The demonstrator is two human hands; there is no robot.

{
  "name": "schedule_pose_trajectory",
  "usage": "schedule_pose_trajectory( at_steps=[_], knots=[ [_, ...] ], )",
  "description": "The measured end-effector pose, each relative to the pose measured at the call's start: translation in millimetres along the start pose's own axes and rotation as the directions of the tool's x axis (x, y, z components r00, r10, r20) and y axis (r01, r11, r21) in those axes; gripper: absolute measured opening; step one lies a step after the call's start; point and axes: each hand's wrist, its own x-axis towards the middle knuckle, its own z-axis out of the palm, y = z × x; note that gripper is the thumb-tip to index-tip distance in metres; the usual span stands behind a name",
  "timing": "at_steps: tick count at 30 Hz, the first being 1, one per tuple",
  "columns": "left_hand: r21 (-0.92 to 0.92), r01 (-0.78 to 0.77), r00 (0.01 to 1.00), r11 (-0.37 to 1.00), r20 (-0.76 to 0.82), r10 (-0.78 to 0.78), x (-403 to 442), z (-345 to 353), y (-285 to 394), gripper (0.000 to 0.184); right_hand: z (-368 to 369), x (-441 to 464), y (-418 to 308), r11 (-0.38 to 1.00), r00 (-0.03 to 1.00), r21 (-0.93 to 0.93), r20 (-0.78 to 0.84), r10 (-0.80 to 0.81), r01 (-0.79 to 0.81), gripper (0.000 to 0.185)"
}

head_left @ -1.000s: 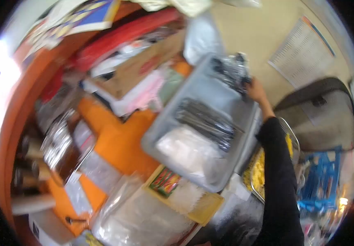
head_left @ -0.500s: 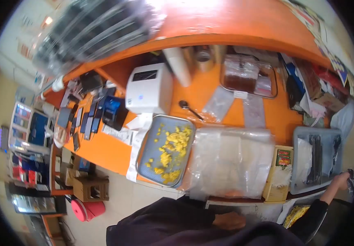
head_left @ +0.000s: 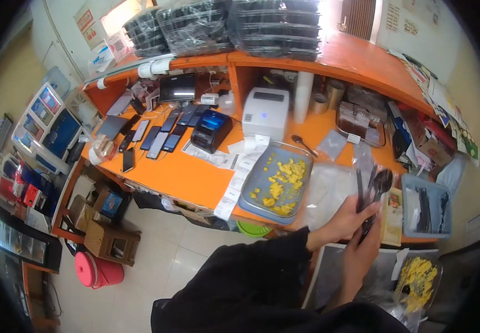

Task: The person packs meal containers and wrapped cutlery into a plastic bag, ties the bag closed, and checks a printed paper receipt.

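Note:
Both hands meet at the right of centre, above the counter's front edge. My left hand (head_left: 341, 223) and my right hand (head_left: 361, 255) are closed round a bundle of black plastic spoons (head_left: 382, 182), whose bowls point up. Beyond the bundle lie clear plastic bags (head_left: 329, 186). Left of the hands, a grey tray (head_left: 251, 195) holds yellow food pieces. A grey-blue bin (head_left: 444, 227) with black and white packets stands to their right, beside a yellowish box (head_left: 391, 236).
On the orange counter (head_left: 195, 183) are several phones, a black device (head_left: 211, 131), a white printer (head_left: 265, 114) and a paper strip (head_left: 230, 197). A second tray of yellow food (head_left: 418, 280) sits lower right. A pink bucket (head_left: 109, 273) and brown stool (head_left: 109, 242) stand on the floor.
The view has swung left. My right hand has come from the bin on the right to the middle with the black spoons, and my left hand has risen from near the body to hold them too.

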Motion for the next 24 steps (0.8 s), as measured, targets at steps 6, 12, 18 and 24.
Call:
schedule_pose_trajectory(
  at_steps=[6,12,18,24],
  knots=[
    [0.021,0.31,0.948,0.95,0.067,-0.311,-106.8,7.8,-27.3,0.029,-56.0,-125.6,-39.4,0.946,0.958,0.178,0.147,0.247,-0.271,0.048],
    [-0.013,0.404,0.891,0.915,0.233,-0.39,-161.0,44.5,-57.8,0.026,-103.3,-214.3,-4.7,0.584,0.833,0.599,0.323,0.45,-0.548,0.053],
    [-0.008,0.544,0.767,0.839,0.411,-0.493,-191.3,80.7,-70.1,0.024,-128.9,-275.8,-14.3,0.319,0.819,0.865,0.164,0.549,-0.387,0.039],
    [0.038,0.513,0.806,0.858,0.323,-0.496,-208.0,100.7,-76.4,0.021,-123.8,-319.3,-1.8,0.517,0.746,0.824,-0.192,0.638,-0.23,0.026]
  ],
)
